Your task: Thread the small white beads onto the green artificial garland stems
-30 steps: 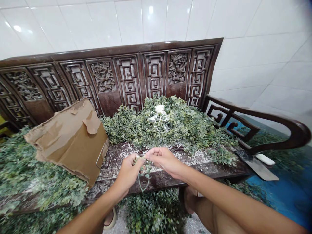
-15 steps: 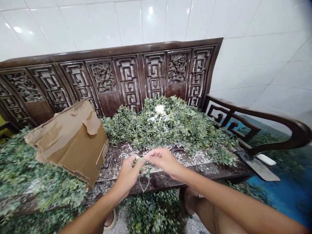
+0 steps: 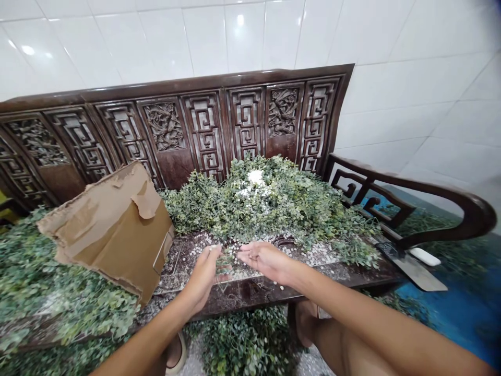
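Note:
Above the front edge of the dark wooden bench point(image 3: 250, 293), my left hand point(image 3: 206, 271) is curled around a green leafy sprig point(image 3: 224, 261), partly smeared by motion. To its right, my right hand point(image 3: 266, 261) hangs apart from it, fingers bent loosely toward the left; whether anything small is between them cannot be made out. Small white discs point(image 3: 317, 251) lie scattered over the seat around both hands. Behind them rises a big heap of green leafy stems point(image 3: 309, 203) with a white pile point(image 3: 255, 177) on top.
A torn cardboard piece point(image 3: 129, 240) leans at the left, over more greenery point(image 3: 94, 308). At the right end, a flat metal plate point(image 3: 425, 274) and a white case point(image 3: 425, 256) lie below the curved armrest point(image 3: 469, 206). More foliage point(image 3: 246, 342) is under the bench.
My hands, which met at the sprig, have moved apart. The sprig's dangling loop no longer shows clearly, and a few white discs appear below my right hand.

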`<state>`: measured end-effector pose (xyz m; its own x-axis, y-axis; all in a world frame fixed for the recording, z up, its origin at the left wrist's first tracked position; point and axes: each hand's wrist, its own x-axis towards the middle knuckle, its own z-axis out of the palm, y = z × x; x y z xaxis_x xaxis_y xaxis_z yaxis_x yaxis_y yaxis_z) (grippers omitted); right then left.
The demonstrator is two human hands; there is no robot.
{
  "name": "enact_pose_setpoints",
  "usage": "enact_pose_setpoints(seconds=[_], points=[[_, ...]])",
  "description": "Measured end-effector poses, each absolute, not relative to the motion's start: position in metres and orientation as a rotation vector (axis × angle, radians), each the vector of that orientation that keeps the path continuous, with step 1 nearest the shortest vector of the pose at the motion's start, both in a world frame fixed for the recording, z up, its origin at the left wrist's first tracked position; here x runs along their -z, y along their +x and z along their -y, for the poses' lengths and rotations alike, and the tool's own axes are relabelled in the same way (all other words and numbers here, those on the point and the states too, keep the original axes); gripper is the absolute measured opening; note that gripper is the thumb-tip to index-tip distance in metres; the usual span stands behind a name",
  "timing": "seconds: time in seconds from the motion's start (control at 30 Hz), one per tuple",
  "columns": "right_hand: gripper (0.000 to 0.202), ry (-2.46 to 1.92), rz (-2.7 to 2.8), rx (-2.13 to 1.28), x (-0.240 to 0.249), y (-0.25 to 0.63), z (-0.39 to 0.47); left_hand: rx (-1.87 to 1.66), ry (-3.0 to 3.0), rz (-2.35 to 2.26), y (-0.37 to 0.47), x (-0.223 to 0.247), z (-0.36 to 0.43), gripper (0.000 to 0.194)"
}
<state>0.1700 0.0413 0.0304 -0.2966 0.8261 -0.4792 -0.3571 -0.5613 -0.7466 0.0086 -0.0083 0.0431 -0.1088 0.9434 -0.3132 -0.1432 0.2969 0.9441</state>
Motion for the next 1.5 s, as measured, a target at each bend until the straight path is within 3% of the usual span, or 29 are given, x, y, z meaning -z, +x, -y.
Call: enact_pose_setpoints(seconds=[0.13,0.33,0.5,0.83,1.13,1.5], points=[[0.011,-1.087,0.832,-1.963,-0.033,0.174,-0.039,-1.1,0.967,-1.341,0.006,-0.042,0.01,0.031],[0.032,-1.055,1.187,-1.909,-0.037,0.174,-0.035,-1.077,1.209,-1.363,0.004,-0.039,0.009,0.031],[0.031,-1.053,1.374,-1.838,-0.045,0.171,-0.027,-1.004,1.255,-1.38,0.005,-0.043,0.009,0.033],[0.017,-1.047,1.303,-1.942,-0.044,0.174,-0.031,-1.051,1.384,-1.465,0.001,-0.045,0.008,0.023],[0.036,-0.95,1.316,-1.874,-0.043,0.176,-0.033,-1.04,1.375,-1.419,0.006,-0.044,0.009,0.026],[0.021,-0.928,1.386,-1.835,-0.048,0.179,-0.032,-1.011,1.41,-1.479,0.004,-0.048,0.008,0.029]])
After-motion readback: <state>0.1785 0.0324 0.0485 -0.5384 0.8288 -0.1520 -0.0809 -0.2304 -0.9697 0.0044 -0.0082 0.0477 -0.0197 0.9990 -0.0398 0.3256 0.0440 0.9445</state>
